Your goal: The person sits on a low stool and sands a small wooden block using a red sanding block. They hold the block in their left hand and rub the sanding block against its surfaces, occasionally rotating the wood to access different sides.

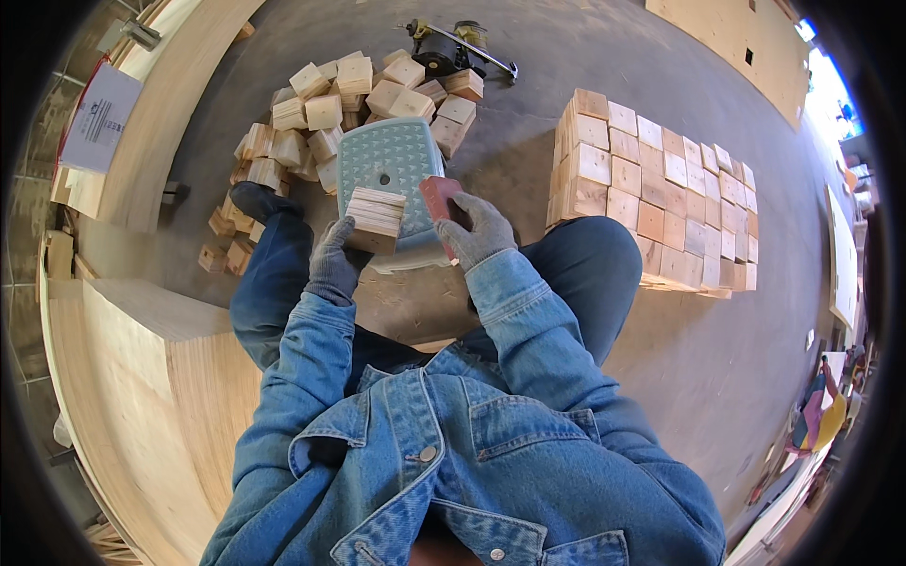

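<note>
A light plywood block (375, 213) with layered edges rests on the near part of a pale blue plastic stool (377, 151) between my knees. My left hand (334, 264), in a grey glove, is closed on the block's left side. My right hand (483, 234), gloved the same way, grips a flat reddish-brown piece that looks like a sanding block (438, 199). That piece is held tilted at the stool's right edge, apart from the plywood block. Its lower part is partly hidden by my fingers.
Loose wooden blocks (326, 113) lie heaped behind and left of the stool. To the right stands a neat stack of similar blocks (651, 189). A dark machine with a metal bar (458, 52) sits on the floor at the back. Large plywood sheets (142, 377) are piled at my left.
</note>
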The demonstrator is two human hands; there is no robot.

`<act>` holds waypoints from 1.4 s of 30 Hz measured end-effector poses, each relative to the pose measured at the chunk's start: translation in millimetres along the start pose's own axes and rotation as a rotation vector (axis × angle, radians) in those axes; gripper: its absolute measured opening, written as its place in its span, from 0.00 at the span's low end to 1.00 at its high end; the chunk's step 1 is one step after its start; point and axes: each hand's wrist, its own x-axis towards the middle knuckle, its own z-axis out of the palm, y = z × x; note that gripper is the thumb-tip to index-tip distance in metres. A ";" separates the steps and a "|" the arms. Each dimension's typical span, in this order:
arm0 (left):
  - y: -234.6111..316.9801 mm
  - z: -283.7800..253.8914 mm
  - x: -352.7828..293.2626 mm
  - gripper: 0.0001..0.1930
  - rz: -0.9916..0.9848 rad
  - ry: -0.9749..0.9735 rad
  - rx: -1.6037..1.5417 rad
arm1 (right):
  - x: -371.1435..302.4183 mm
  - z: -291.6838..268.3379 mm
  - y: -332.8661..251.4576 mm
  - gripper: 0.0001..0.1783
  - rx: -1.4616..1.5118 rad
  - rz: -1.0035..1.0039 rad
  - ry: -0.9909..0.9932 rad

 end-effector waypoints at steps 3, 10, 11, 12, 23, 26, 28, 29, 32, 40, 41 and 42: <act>-3.4 4.9 -5.6 0.33 0.054 0.017 0.079 | -1.6 2.4 -0.2 0.35 0.075 0.054 -0.011; 2.3 42.6 -14.4 0.56 0.476 -0.041 0.837 | -0.6 0.4 2.3 0.34 -0.014 -0.002 0.040; 3.0 44.3 -15.1 0.57 0.510 -0.067 0.937 | -1.2 -0.8 -0.4 0.34 -0.026 0.000 0.037; 3.1 44.6 -14.4 0.59 0.544 -0.094 1.037 | -1.5 -1.4 -1.9 0.34 -0.037 0.002 0.036; 9.3 3.5 17.3 0.75 0.752 -0.143 1.542 | -9.9 5.1 -5.6 0.32 -0.129 -0.144 0.003; -10.1 -20.1 12.7 0.77 0.761 -0.158 1.512 | -14.2 4.3 -25.6 0.31 -0.264 -0.181 -0.048; -23.1 -31.9 14.8 0.77 0.738 -0.102 1.436 | -15.9 6.2 -34.7 0.31 -0.365 -0.213 -0.067; -25.6 -30.0 16.1 0.76 0.717 -0.105 1.409 | -16.3 6.7 -36.5 0.31 -0.406 -0.228 -0.069; -29.4 -21.2 20.5 0.72 0.628 -0.126 1.256 | -20.1 8.1 -36.2 0.31 -0.510 -0.313 -0.079; -38.6 16.9 32.7 0.56 0.370 -0.330 0.566 | -28.5 16.3 -41.5 0.28 -0.707 -0.470 -0.100; -36.6 15.9 31.0 0.56 0.413 -0.306 0.655 | -28.0 17.8 -39.5 0.28 -0.712 -0.493 -0.089; -35.7 14.2 30.6 0.55 0.454 -0.279 0.744 | -27.3 19.8 -39.4 0.28 -0.716 -0.516 -0.078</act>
